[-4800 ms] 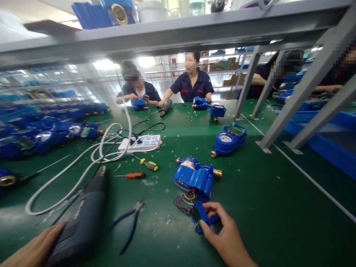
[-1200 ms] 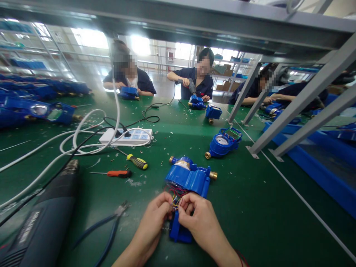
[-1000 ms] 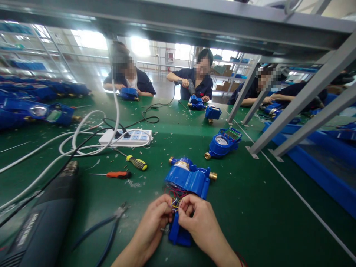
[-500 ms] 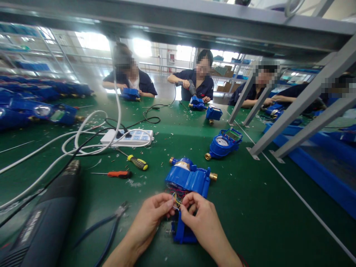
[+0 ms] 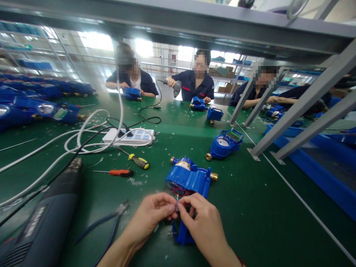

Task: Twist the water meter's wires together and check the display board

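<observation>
Since the earliest frame the left hand [image 5: 151, 218] has left the heat gun [image 5: 47, 226] and joined the right hand [image 5: 204, 226]; each grip pinches the thin coloured wires [image 5: 177, 197] between thumb and forefinger. Beneath the right grip stands the blue cover [image 5: 182, 234]; just beyond lies the blue meter [image 5: 190, 178] on the green counter [image 5: 250, 207]. Pliers [image 5: 120, 211] lie left, near the grip, with the heat gun farther out.
</observation>
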{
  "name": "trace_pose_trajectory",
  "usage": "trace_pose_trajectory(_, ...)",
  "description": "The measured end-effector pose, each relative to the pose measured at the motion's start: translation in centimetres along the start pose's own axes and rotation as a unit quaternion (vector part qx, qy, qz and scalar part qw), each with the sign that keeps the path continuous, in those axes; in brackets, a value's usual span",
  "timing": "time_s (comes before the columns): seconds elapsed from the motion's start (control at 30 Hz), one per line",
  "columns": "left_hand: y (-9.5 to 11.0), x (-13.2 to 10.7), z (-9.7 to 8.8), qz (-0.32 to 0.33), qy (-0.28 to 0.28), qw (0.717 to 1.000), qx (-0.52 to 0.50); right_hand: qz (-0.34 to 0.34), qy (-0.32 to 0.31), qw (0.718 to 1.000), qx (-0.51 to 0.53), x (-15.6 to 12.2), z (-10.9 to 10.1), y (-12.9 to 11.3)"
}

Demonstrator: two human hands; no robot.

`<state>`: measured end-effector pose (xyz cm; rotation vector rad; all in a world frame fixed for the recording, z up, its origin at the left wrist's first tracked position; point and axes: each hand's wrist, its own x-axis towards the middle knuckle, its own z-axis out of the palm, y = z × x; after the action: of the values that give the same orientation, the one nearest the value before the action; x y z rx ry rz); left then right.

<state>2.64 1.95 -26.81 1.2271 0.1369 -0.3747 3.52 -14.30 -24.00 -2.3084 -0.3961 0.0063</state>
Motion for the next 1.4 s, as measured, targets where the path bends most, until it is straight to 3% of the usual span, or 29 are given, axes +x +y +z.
trace_pose_trajectory(0.13,-0.1,-0.1,0.0,0.015,-0.01,1.0,0.015,0.014,0.002,1.0,0.016,0.2,0.1,0.0)
trace_pose_trajectory(0.27,-0.1,0.0,0.3,0.024,0.015,0.999,0.015,0.026,0.02,0.999,0.028,0.1,0.3,0.0)
trace_pose_trajectory(0.53,-0.8,0.3,0.5,0.057,0.038,0.997,-0.018,0.008,-0.023,0.999,-0.029,0.1,-0.3,0.1)
trace_pose_trajectory(0.73,-0.7,-0.1,0.9,0.161,0.109,0.969,0.152,0.006,-0.046,0.996,-0.08,0.5,-1.1,0.1)
trace_pose_trajectory(0.83,-0.7,-0.1,1.0,0.177,0.131,0.954,0.201,0.005,-0.046,0.994,-0.101,0.5,-1.2,0.1)
trace_pose_trajectory(1.03,-0.9,-0.1,0.9,0.171,0.124,0.964,0.164,0.027,-0.083,0.995,-0.055,0.8,-1.3,-0.2)
trace_pose_trajectory(1.23,-1.4,-0.2,1.3,0.208,0.168,0.931,0.248,0.07,-0.098,0.991,0.059,1.5,-0.9,0.2)
trace_pose_trajectory(1.4,-1.5,-0.4,1.1,0.221,0.174,0.921,0.271,0.08,-0.086,0.991,0.068,1.4,-0.4,0.1)
